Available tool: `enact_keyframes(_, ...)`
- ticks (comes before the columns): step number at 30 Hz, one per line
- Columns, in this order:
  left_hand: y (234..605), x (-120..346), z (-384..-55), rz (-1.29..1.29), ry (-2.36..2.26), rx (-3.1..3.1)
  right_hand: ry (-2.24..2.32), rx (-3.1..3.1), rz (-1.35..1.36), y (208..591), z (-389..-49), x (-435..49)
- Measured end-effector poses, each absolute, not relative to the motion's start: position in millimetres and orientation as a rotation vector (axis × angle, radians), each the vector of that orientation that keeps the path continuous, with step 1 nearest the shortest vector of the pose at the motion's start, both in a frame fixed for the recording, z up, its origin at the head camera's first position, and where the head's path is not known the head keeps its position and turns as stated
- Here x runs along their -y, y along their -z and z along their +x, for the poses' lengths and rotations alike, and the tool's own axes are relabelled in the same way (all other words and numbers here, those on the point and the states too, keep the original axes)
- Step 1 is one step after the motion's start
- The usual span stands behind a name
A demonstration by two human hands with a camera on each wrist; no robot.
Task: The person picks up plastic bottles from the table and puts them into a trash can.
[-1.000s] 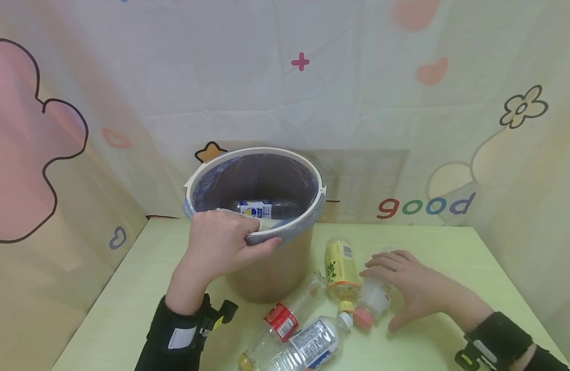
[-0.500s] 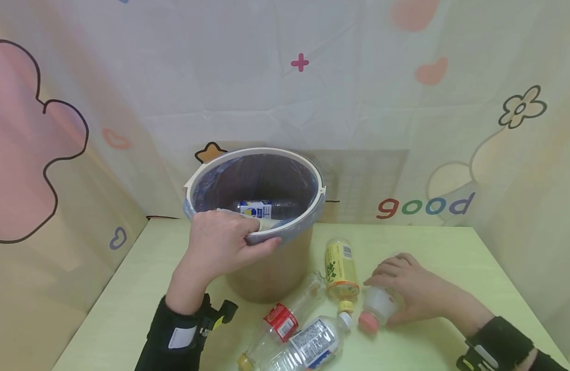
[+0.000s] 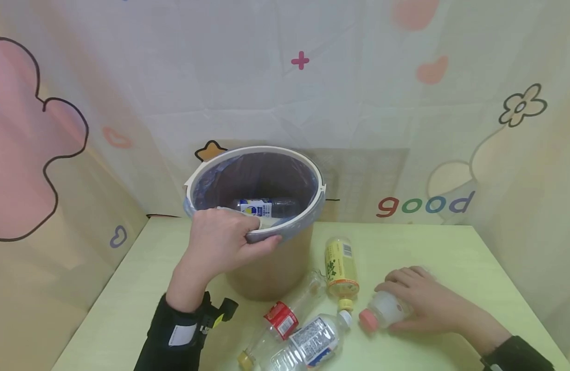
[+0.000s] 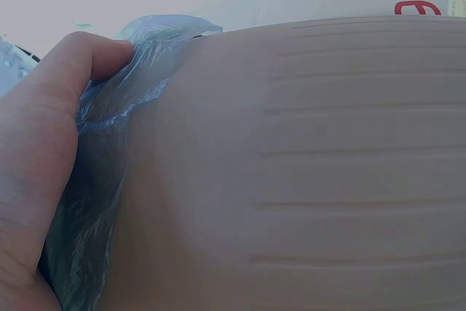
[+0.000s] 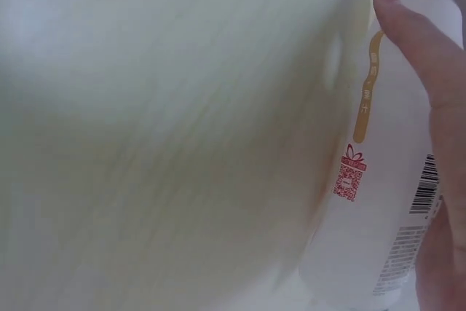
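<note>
My left hand grips the near rim of a beige trash bin, fingers over the edge and thumb outside. In the left wrist view the thumb lies on the bluish bin liner folded over the rim. A bottle with a blue-and-white label lies inside the bin. To the right, my right hand holds a whitish plastic bottle with a pink cap, low over the table. The right wrist view shows the thumb along the side of this bottle, below its cap; the other fingers are mostly hidden.
A yellow-labelled bottle lies right of the bin. In front, a red-labelled clear bottle and a white-capped clear bottle lie close together on the pale table. A printed curtain hangs behind.
My right hand has closed around the pink-capped bottle and shifted right and slightly nearer, the bottle moving right with it. The left hand stays on the bin rim.
</note>
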State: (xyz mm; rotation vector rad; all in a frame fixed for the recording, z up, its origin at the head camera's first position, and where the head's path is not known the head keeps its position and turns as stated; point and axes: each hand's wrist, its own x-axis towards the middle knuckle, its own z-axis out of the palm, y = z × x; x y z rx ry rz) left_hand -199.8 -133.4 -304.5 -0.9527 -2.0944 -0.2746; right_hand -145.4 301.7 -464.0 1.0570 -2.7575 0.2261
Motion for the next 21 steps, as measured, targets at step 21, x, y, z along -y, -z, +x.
enact_keyframes(21,301.9,132.9,-198.3,-0.960,0.279,2.076,-0.169,2.699,1.032,468.9,-136.6,-302.2)
